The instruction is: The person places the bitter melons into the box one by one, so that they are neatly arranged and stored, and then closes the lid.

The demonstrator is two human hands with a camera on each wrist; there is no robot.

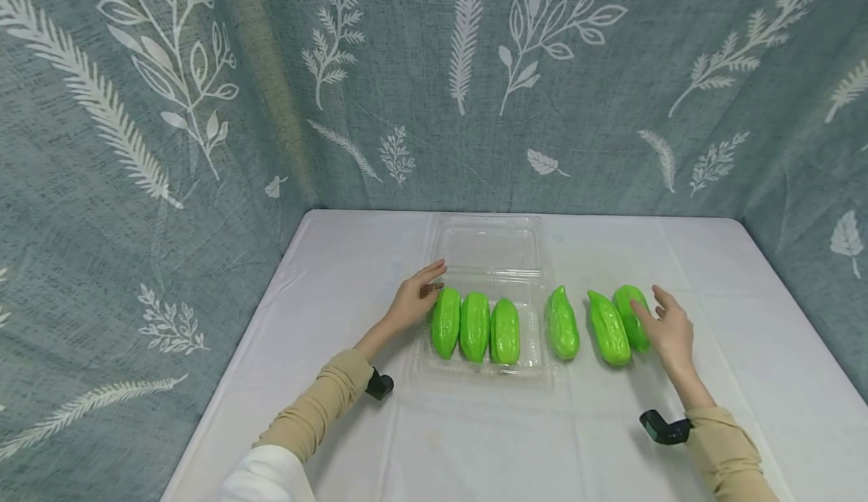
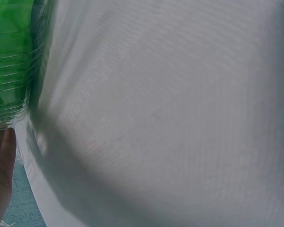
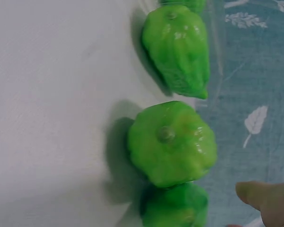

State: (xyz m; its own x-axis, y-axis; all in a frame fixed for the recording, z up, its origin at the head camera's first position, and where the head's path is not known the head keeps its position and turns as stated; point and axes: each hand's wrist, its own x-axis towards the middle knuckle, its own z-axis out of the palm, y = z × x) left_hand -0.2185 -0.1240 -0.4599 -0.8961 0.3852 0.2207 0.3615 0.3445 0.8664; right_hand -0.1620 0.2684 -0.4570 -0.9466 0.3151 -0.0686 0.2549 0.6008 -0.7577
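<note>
From the head view, the left hand (image 1: 411, 304) is resting spread against the clear tray (image 1: 490, 249) at its 9 o'clock, while the right hand (image 1: 667, 329), fingers relaxed, is touching the rightmost gourd (image 1: 632, 316) on the white surface (image 1: 475, 442). The left wrist view is blurring, possibly showing a fingertip (image 2: 2, 161) beside plastic. The right wrist view is showing three gourds, a thumb (image 3: 267, 201) at 5 o'clock.

Staged recording booth, not a lived-in room. Evidence: 1 desk (image 1: 475, 442) under a plain white cloth, enclosed on 3 sides by hung blue-grey leaf-print fabric (image 1: 434, 87). Fabric meets the desk edge directly; no furniture or fixtures visible.
</note>
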